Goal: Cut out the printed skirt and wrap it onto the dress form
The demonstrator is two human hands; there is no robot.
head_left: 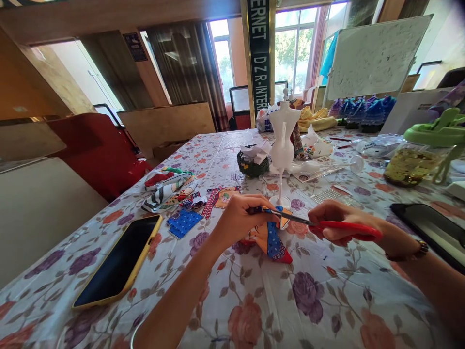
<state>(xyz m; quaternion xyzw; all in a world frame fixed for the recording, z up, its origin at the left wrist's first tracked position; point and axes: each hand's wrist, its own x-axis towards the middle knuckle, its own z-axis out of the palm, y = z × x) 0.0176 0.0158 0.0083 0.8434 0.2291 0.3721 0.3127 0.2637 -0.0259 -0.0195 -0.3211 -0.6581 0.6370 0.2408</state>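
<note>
My left hand [247, 213] is closed on a small patterned fabric piece [274, 240], blue with dots, orange and red, which hangs below the fingers just above the table. In my right hand [334, 218] are scissors with red handles [358, 230]. Their metal blades [296, 216] point left and lie at the top part of the fabric, close to my left fingers. Whether the blades are fully closed cannot be made out. Behind the hands stands a small white mannequin [283, 135] on a thin stand.
A phone in a yellow case [119, 261] lies at the left. Near it are a blue dotted fabric scrap [184, 223] and a folded fabric bundle [169, 189]. A dark basket [253, 165] stands behind. At right are a green-lidded jar [414, 162] and a black device [428, 232].
</note>
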